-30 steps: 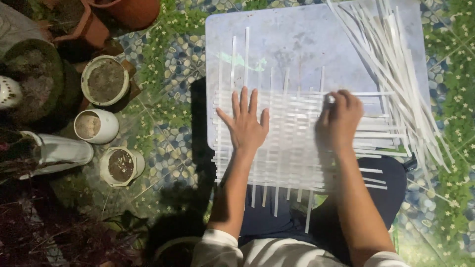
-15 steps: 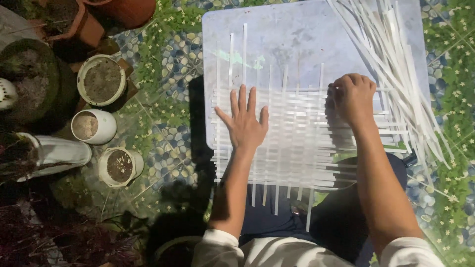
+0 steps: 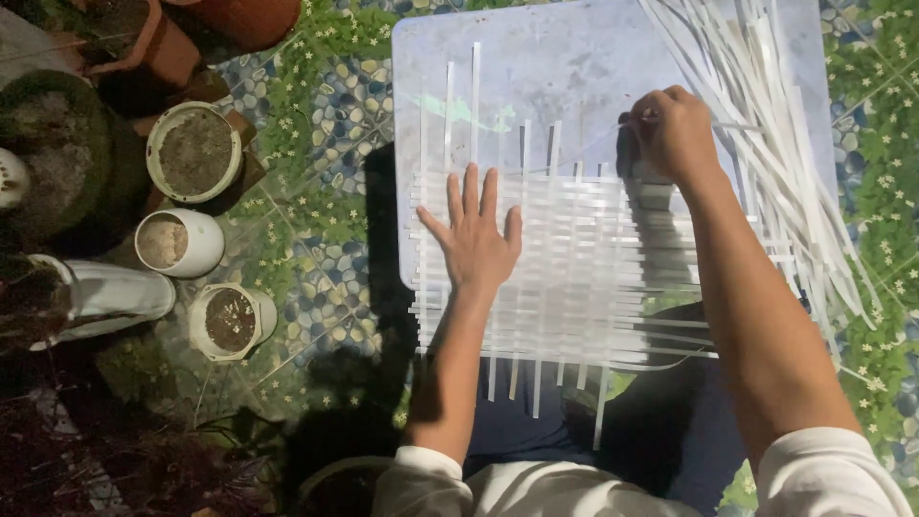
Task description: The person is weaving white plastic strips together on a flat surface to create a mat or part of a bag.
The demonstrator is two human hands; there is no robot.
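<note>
A woven mat of white strips (image 3: 574, 278) lies on a pale grey board (image 3: 546, 77) resting over my lap. My left hand (image 3: 474, 239) presses flat on the left part of the mat, fingers spread. Above the mat's upper right corner, my right hand (image 3: 675, 134) is closed on a thin white strip (image 3: 737, 125) that runs toward the pile of loose white strips (image 3: 766, 144) on the board's right side.
Several plant pots stand at the left: a large white pot with soil (image 3: 193, 153), a small white pot (image 3: 178, 242), another small pot (image 3: 230, 321) and terracotta pots (image 3: 163, 38). A patterned floor with pebble and leaf print (image 3: 316, 191) surrounds the board.
My right hand has lifted from the mat's right edge up toward the loose strips and now pinches one. The left hand has stayed flat on the mat.
</note>
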